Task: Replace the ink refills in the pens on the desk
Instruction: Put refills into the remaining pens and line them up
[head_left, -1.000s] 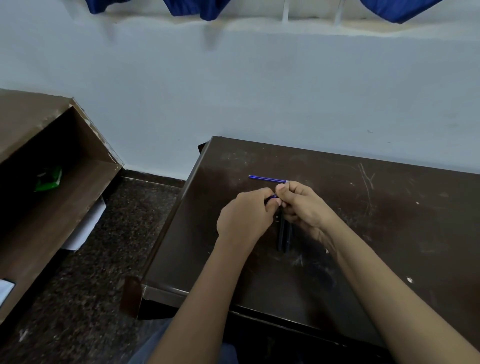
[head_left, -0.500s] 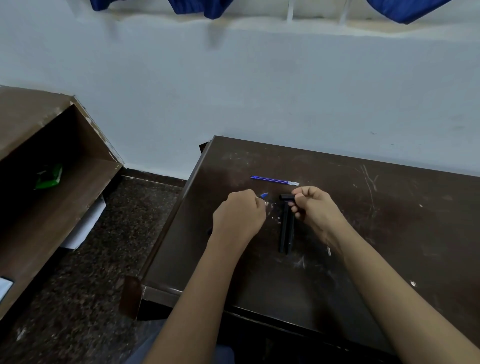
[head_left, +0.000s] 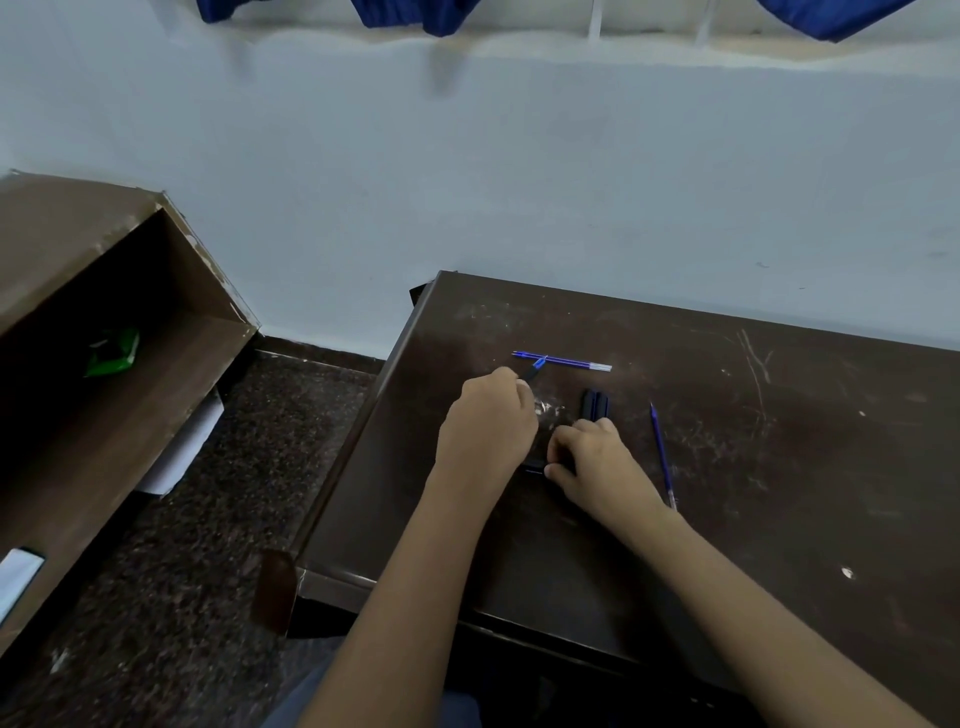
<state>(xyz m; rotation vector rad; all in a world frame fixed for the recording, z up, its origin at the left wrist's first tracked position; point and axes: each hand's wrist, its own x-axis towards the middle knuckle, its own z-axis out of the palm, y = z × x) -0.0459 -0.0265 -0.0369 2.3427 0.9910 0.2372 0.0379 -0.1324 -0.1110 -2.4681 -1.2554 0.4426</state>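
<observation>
Left hand (head_left: 485, 421) grip pinches a pen tip (head_left: 534, 371); right hand (head_left: 597, 462) grip pinches a dark pen part (head_left: 535, 466) on the bench (head_left: 779, 467).

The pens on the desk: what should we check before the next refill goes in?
1. Spare refills within reach at the back of the desk: ok.
2. Loose refill lying clear of the right hand: ok.
3. Black pens lying still: ok.
4. Left hand gripping a pen part: ok.
5. Which loose refill is fresh: cannot tell.
</observation>
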